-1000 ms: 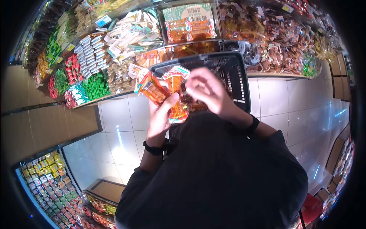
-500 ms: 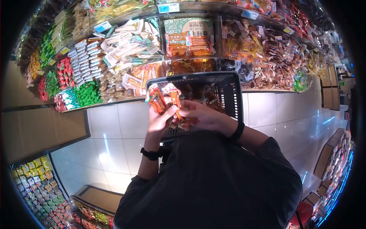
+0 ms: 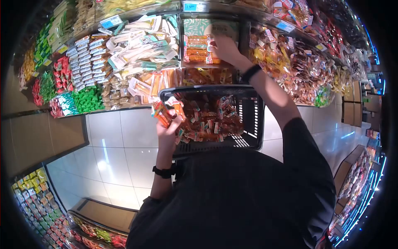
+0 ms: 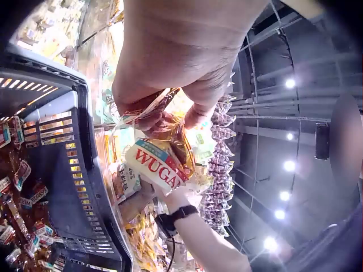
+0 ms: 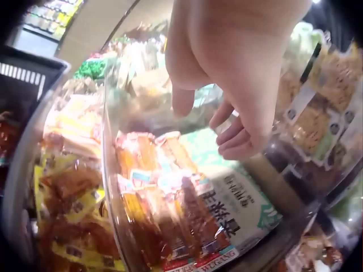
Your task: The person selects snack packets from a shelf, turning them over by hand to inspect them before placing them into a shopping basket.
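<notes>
In the head view my left hand [image 3: 166,128] grips two orange-red snack packs [image 3: 161,114] upright at the left rim of the black basket [image 3: 258,120]. White lettering ends show on them; the left wrist view has one white pack end [image 4: 153,161] printed "WUGA". My right hand [image 3: 226,49] is stretched out over the shelf bin. From the right wrist, the fingers [image 5: 235,141] hang loosely curled with nothing between them, above a row of orange snack packs [image 5: 164,209]. Those packs lie beside a pale green printed card [image 5: 244,198] in the clear-walled bin.
Many brown-red small packs [image 3: 207,124] lie in the basket. White-and-green packs [image 3: 145,43] fill the bin on the left, yellow and brown bagged snacks [image 3: 282,54] the right. Tiled floor [image 3: 120,166] spreads behind the basket.
My right hand first moved in to the packs at the left hand, then left them and reached forward to the shelf bin. My left hand keeps the packs, moving slightly left.
</notes>
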### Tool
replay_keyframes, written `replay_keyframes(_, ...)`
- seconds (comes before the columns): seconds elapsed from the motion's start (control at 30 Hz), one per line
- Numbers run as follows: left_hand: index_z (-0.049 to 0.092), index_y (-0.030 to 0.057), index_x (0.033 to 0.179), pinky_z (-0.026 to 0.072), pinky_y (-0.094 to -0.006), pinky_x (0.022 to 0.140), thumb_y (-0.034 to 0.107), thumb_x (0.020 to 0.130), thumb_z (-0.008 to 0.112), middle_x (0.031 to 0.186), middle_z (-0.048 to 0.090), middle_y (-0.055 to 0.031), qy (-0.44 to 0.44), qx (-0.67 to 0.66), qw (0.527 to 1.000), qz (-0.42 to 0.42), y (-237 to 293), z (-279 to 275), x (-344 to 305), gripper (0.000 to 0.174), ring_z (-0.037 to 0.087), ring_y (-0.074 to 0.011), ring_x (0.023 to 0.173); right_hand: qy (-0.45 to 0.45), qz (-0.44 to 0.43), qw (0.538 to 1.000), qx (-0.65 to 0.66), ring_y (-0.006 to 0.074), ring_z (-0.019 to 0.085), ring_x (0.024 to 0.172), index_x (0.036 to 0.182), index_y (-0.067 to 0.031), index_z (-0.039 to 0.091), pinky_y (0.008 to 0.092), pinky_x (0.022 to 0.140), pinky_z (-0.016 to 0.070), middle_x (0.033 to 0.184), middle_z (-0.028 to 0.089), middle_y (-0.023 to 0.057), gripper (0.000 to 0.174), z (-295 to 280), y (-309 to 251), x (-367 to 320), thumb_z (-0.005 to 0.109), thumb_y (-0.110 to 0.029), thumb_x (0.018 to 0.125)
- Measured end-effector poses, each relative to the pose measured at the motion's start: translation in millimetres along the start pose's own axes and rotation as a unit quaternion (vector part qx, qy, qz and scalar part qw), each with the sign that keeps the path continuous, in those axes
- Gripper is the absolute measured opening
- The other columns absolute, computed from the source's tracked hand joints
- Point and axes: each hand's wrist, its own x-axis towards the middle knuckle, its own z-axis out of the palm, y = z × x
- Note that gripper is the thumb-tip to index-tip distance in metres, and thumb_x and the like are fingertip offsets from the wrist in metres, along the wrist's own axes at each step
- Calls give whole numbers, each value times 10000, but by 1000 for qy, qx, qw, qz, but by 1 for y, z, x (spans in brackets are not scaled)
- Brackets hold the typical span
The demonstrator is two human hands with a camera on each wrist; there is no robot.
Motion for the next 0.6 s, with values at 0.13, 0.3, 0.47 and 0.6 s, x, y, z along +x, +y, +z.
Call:
replay_keyframes(0.13, 603, 25, 1126, 502, -288, 879, -25, 890, 694, 1065, 651, -41, 15, 24, 1000, -1, -10, -6, 0, 257, 631, -129, 966, 22, -130, 976, -175, 335, 587, 985, 1138, -22, 581, 454, 851, 500, 1068, 593, 152, 400, 49, 8, 44, 721, -121, 777)
replay_keyframes(0.3, 604, 23, 1129, 496, -280, 875, -10, 890, 700, 1056, 651, -36, 17, 21, 1000, 5, -9, -12, 0, 259, 631, -128, 958, 2, -180, 964, -195, 296, 557, 1048, 1064, -23, 602, 393, 896, 487, 1061, 559, 111, 332, 77, 22, 64, 697, -67, 750)
replay_keyframes(0.47, 598, 34, 1111, 495, -266, 852, 1, 900, 692, 1032, 640, -19, 38, 11, 999, -13, -4, -14, 0, 234, 621, -107, 929, 1, -248, 902, -354, 224, 605, 959, 952, -78, 638, 372, 745, 537, 930, 571, 52, 182, 90, 26, 65, 650, -99, 771)
replay_keyframes(0.6, 595, 37, 1107, 499, -262, 838, -5, 903, 685, 1032, 638, -19, 47, 3, 998, -32, -5, -13, 0, 227, 620, -100, 928, 19, -252, 883, -395, 243, 613, 922, 906, -47, 622, 367, 731, 546, 902, 583, 76, 130, 91, 28, 63, 620, -75, 779)
